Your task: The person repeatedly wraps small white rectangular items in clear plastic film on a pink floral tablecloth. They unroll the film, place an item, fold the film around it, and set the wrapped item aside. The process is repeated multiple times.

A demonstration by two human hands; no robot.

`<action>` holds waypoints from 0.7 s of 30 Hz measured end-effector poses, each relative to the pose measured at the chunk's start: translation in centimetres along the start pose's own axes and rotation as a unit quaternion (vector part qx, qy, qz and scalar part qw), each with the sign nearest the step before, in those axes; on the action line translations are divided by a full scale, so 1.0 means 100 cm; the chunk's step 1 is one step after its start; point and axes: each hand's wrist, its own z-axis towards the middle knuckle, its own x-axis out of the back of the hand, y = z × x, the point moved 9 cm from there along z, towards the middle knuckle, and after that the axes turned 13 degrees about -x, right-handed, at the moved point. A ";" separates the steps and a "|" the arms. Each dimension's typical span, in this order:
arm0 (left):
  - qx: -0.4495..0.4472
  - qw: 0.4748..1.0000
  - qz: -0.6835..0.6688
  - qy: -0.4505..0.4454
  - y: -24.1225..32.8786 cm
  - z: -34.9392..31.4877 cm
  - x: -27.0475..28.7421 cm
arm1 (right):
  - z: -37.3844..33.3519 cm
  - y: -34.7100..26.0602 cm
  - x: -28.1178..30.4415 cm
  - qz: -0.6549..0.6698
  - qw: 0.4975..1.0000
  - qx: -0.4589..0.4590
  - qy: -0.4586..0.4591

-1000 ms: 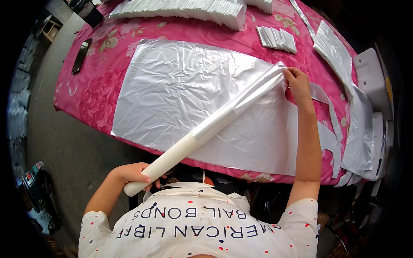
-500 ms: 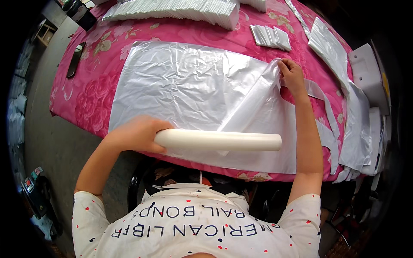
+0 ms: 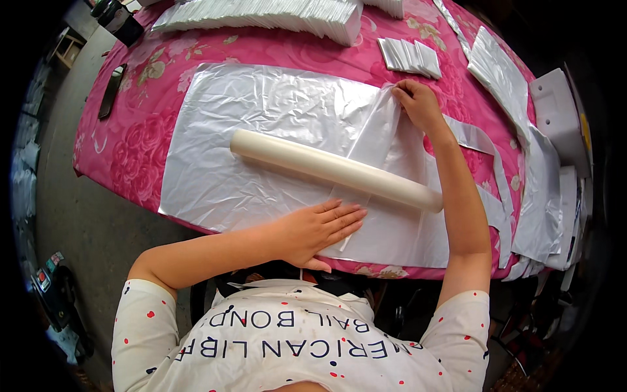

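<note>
Spread across the table in front of me is a stack of thin, whitish plastic sheets or bags (image 3: 215, 157), wrinkled on top. A smooth cream-coloured roller (image 3: 333, 168) lies slantwise over it, with neither hand on it. My left hand (image 3: 313, 230) rests flat on the plastic near the table's front edge, fingers stretched out, below the roller. At the far right corner of the stack, my right hand (image 3: 418, 104) pinches the edge of the top plastic layer, which is folded back toward the left.
The table wears a pink flowered cloth (image 3: 140, 150). Long rows of folded white packets (image 3: 261, 16) stand at the back, a smaller bundle (image 3: 409, 57) nearer. A phone (image 3: 112, 91) and a dark jar (image 3: 117, 21) are at left; plastic strips (image 3: 486, 147) and a white box (image 3: 558, 117) at right.
My left hand has let go of the roller, now lying slanted farther up the plastic, and has come down flat nearer me. My right hand has pulled the pinched corner leftward.
</note>
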 end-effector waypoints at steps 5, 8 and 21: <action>0.011 0.999 -0.018 -0.027 0.008 0.000 -0.015 | -0.023 -0.009 0.016 0.092 0.994 -0.024 0.047; 0.041 0.999 -0.018 -0.015 0.018 -0.003 -0.021 | -0.082 -0.046 0.012 0.035 0.995 0.081 0.044; 0.029 0.998 0.033 -0.039 0.028 -0.002 -0.031 | -0.186 0.006 0.042 -0.209 0.959 0.106 0.159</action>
